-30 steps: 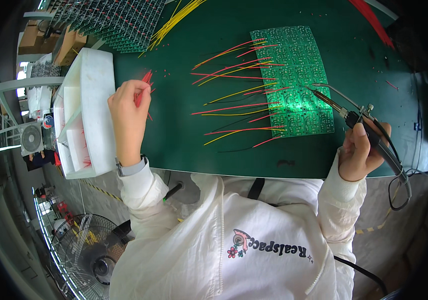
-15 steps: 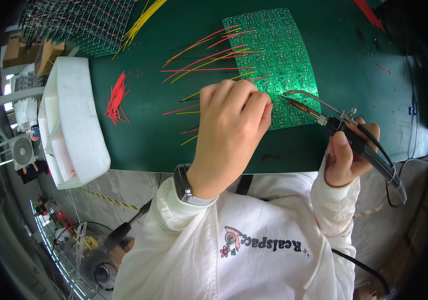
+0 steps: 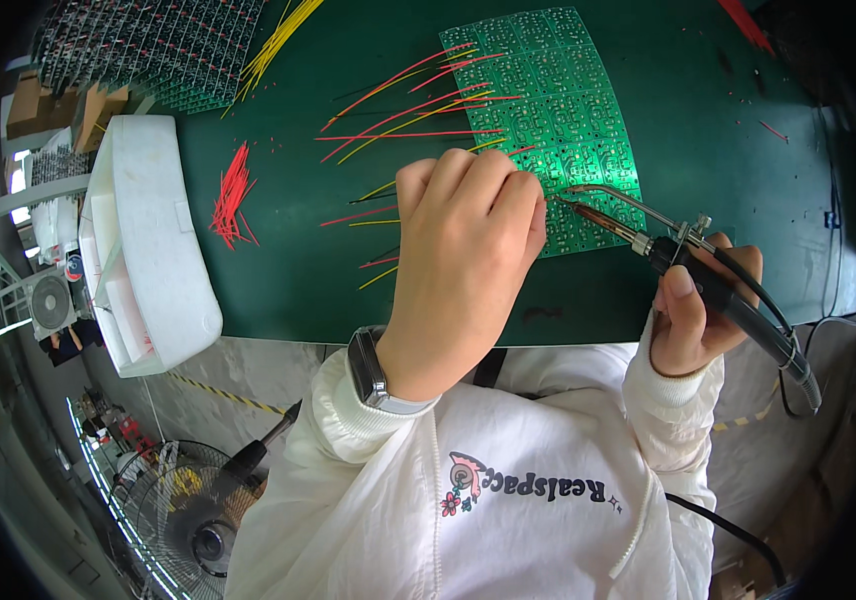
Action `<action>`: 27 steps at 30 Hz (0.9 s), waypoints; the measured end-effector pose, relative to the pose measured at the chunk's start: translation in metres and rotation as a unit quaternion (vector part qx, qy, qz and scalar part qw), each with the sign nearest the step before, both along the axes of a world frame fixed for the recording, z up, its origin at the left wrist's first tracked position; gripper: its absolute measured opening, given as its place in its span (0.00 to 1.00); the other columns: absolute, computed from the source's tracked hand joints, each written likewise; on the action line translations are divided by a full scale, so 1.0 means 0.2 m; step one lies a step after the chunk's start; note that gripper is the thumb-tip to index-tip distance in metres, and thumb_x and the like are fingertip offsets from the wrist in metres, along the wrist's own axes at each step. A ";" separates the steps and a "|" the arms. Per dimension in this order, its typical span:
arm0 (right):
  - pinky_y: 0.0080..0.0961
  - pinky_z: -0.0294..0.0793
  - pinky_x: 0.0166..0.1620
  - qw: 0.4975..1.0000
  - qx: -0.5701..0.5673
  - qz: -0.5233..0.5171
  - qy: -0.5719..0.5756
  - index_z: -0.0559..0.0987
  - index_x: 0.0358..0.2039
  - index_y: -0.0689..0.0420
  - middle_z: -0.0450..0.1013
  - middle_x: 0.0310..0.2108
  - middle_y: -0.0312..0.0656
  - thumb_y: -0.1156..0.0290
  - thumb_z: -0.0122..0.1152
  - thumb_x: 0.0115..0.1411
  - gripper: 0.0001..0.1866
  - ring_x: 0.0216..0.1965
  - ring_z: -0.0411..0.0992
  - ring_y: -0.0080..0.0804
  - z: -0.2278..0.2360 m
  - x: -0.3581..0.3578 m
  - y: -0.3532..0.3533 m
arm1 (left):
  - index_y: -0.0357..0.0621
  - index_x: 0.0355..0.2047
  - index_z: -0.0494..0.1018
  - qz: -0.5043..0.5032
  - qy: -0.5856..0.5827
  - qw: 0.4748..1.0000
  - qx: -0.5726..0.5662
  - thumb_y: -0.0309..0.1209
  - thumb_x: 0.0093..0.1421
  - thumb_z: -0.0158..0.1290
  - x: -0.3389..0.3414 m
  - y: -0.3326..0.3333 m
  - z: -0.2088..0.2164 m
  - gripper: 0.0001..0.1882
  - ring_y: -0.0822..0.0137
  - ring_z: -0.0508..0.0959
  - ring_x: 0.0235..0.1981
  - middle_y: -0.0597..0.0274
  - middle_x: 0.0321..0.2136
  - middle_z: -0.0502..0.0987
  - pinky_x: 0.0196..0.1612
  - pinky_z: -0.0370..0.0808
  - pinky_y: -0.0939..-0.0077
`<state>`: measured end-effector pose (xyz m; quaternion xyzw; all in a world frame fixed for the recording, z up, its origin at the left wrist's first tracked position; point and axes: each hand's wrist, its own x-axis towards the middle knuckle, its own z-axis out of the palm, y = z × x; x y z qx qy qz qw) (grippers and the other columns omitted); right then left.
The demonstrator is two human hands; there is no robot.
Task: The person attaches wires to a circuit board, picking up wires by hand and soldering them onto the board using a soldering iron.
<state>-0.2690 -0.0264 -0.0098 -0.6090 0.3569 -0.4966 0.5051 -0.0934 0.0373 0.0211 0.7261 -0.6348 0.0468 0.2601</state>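
Note:
A green circuit board panel (image 3: 538, 60), divided into many small boards, lies on the table in front of me. Red, yellow and black wires (image 3: 403, 115) stick out from its left side. My right hand (image 3: 698, 320) grips a soldering iron (image 3: 718, 285) with a thin metal feed tube clamped alongside. Its tip and the tube's end meet over the panel's lower part. My left hand (image 3: 473, 250) is closed at the panel's lower left, fingertips pinched close to the iron's tip. Whatever those fingers pinch is hidden behind the hand, which also covers some wires.
A small pile of red wires (image 3: 233, 200) lies at the left, beside a white foam box (image 3: 168, 240). Yellow wires (image 3: 278, 45) and stacked circuit boards (image 3: 153, 50) are at the far left. More red wires (image 3: 745, 25) lie far right. A fan (image 3: 198, 520) stands lower left.
The panel and its wires have shifted slightly away and to the left. The iron's tip has moved a little left and down, nearer my left fingertips. Both hands keep their grip.

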 end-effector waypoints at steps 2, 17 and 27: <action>0.18 0.62 0.28 1.000 -0.002 0.002 0.003 0.66 0.27 0.64 0.65 0.20 0.38 0.69 0.65 0.47 0.17 0.22 0.61 0.22 0.00 0.00 0.00 | 0.46 0.21 0.70 0.002 0.000 1.000 0.002 0.21 0.41 0.59 0.00 0.00 0.00 0.09 0.66 0.70 0.27 0.69 0.22 0.70 0.35 0.61 0.72; 0.18 0.59 0.26 1.000 -0.018 0.018 -0.002 0.65 0.26 0.63 0.64 0.19 0.37 0.71 0.64 0.46 0.16 0.21 0.58 0.20 0.01 0.02 -0.01 | 0.45 0.20 0.69 0.007 -0.029 0.999 0.025 0.20 0.41 0.58 -0.02 -0.01 0.03 0.09 0.66 0.70 0.27 0.68 0.21 0.69 0.35 0.61 0.72; 0.13 0.55 0.18 0.990 -0.011 -0.081 -0.113 0.63 0.26 0.62 0.63 0.18 0.39 0.69 0.58 0.49 0.14 0.13 0.57 0.18 0.02 0.05 -0.02 | 0.43 0.22 0.69 0.007 -0.067 0.995 0.069 0.21 0.43 0.58 -0.04 -0.02 0.06 0.09 0.65 0.69 0.29 0.65 0.23 0.68 0.37 0.60 0.70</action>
